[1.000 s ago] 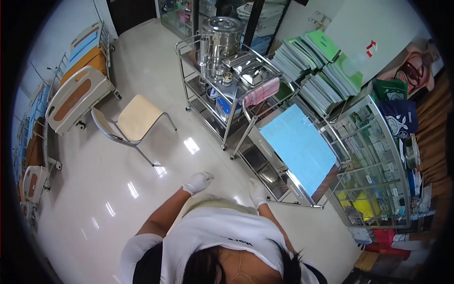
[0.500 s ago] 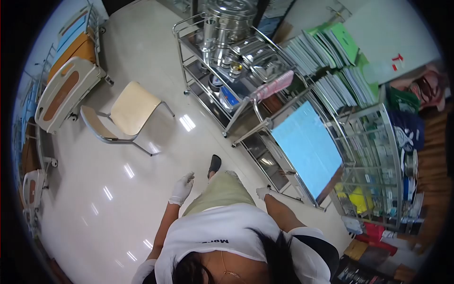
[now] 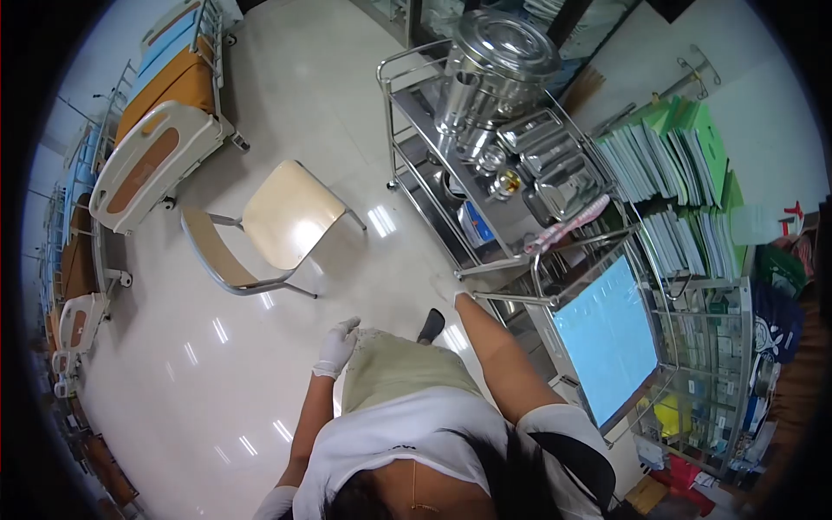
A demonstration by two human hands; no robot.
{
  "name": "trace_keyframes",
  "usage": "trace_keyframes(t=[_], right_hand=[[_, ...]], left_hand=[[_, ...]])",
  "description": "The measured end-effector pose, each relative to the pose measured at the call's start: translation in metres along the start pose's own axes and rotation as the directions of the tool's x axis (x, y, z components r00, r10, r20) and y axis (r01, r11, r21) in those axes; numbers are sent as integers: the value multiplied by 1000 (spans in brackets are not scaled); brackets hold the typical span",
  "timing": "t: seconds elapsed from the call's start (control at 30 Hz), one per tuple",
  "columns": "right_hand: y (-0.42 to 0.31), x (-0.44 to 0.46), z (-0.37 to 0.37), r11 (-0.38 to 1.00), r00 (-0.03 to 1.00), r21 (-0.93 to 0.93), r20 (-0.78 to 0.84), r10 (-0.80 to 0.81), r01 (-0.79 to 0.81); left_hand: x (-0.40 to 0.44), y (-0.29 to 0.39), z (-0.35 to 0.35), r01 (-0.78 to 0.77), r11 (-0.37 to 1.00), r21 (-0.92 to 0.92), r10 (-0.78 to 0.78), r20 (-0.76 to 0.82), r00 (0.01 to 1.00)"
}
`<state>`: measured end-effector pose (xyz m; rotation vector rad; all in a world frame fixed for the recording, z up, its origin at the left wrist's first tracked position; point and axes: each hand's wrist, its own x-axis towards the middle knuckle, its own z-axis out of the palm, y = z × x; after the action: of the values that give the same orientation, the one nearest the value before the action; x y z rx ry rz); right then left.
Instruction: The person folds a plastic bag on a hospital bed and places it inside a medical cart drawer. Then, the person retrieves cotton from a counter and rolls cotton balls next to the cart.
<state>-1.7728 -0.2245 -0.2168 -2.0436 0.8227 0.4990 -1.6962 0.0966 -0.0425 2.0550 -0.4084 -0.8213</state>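
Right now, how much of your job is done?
Done: the left hand is gloved and the blue sheet covers its cart. In hand: nothing in the left; the right hand is mostly hidden. Left, perhaps: using the steel trays on the other cart.

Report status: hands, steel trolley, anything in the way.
Left hand: empty. Right hand: blurred, grip unclear. Steel trolley: loaded, lidded drum aboard. Chair: left, likely no obstacle.

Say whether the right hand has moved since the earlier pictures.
Yes: judged against the blue-topped cart, the right hand has moved from the cart's lower end in view toward its upper end.
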Motion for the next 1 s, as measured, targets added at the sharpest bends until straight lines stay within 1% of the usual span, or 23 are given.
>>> trace_keyframes(t=[0.03, 0.07, 0.13, 0.17, 0.2, 0.23, 0.27, 0.3, 0.33, 0.4, 0.43, 0.47, 0.5, 0.53, 0.57, 0.63, 0.7, 0.73, 0.8, 0.87, 0.9, 0.97, 1.0], right_hand=[[-19, 14, -7, 998, 998, -1, -33, -60, 60], [-30, 21, -12, 993, 991, 0, -66, -115, 116], [-55, 31, -16, 976, 965, -2, -147, -217, 219], [-72, 15, -18, 976, 966, 153, -233, -113, 152], [-69, 30, -8, 978, 964, 152, -247, -100, 141], [-49, 30, 6, 993, 976, 97, -215, -40, 62], [-31, 26, 23, 999, 982, 35, -186, 22, -15], [-7, 20, 40, 995, 983, -31, -162, 84, -91], [21, 5, 65, 982, 979, -98, -141, 150, -164], [74, -42, 121, 923, 951, -228, -101, 294, -310], [91, -34, 136, 881, 926, -288, -80, 369, -376], [79, -61, 147, 869, 902, -245, -92, 422, -431], [40, -89, 143, 855, 875, -195, -47, 482, -481], [-13, -108, 134, 835, 844, -145, 2, 537, -531], [-28, -110, 140, 825, 832, -138, 7, 555, -549], [-52, -117, 149, 875, 877, -69, 10, 480, -479], [-71, -121, 153, 916, 916, -5, -1, 402, -402], [-88, -118, 147, 928, 928, 6, 24, 372, -373], [-117, -107, 137, 965, 966, 49, -1, 259, -259], [-117, -87, 144, 950, 961, 155, -15, 276, -271], [-135, -85, 135, 948, 959, 164, -25, 282, -274], [-168, -90, 118, 900, 953, 340, -36, 302, -272], [-167, -91, 123, 894, 950, 357, -51, 308, -271]], left_hand=[[4, 11, -5, 10, 1000, 19, -11, 43, 999], [10, 4, -5, 13, 1000, 15, -13, 48, 999], [28, -22, -4, -54, 995, 80, 45, 114, 992], [37, -30, -6, -39, 998, 54, 30, 165, 986], [43, -36, -11, -22, 999, 29, 15, 218, 976], [49, -37, -20, -35, 999, 23, 29, 234, 972], [56, -37, -29, -80, 996, 49, 64, 276, 959], [66, -39, -39, -128, 989, 70, 99, 316, 944], [78, -47, -48, -143, 988, 55, 118, 324, 939], [99, -73, -68, -143, 987, 75, 108, 351, 930], [107, -88, -78, -138, 986, 91, 96, 367, 925], [115, -99, -87, -132, 985, 112, 80, 384, 920], [121, -109, -94, -131, 985, 110, 76, 401, 913], [126, -117, -101, -121, 988, 96, 80, 356, 931], [130, -124, -106, -111, 990, 82, 81, 312, 947], [133, -134, -110, -94, 994, 51, 80, 223, 971], [131, -142, -104, -85, 994, 62, 65, 273, 960], [130, -145, -100, -81, 994, 76, 55, 299, 953], [128, -149, -93, -81, 991, 108, 39, 342, 939], [120, -147, -87, -78, 991, 112, 30, 386, 922], [115, -144, -82, -72, 991, 116, 17, 416, 909], [105, -140, -76, -67, 989, 131, -4, 476, 879], [101, -142, -73, -86, 986, 139, 7, 488, 873]])
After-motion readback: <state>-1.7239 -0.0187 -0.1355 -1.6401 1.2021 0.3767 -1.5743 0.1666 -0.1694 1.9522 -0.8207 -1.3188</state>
